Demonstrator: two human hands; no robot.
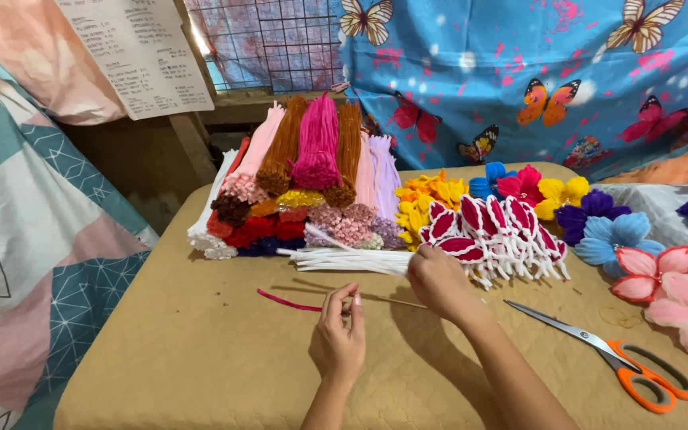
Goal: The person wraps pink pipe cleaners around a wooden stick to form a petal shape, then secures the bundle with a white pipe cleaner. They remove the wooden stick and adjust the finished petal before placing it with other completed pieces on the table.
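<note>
My left hand [338, 334] pinches the end of a pink pipe cleaner [288, 303] that lies on the tan table [201, 350], together with a thin wooden stick [392, 302]. My right hand [438, 280] reaches forward and grips a bundle of white pipe cleaners [340, 259] at its right end. Just beyond that hand lies a heap of red-and-white pipe-cleaner petals [495, 227].
A stack of pipe-cleaner bundles in several colours [304, 175] fills the table's back. Finished flowers [623, 239] lie at the right. Orange-handled scissors [615, 354] rest near my right forearm. A butterfly-print cloth [519, 72] hangs behind, patterned fabric [33, 239] at the left.
</note>
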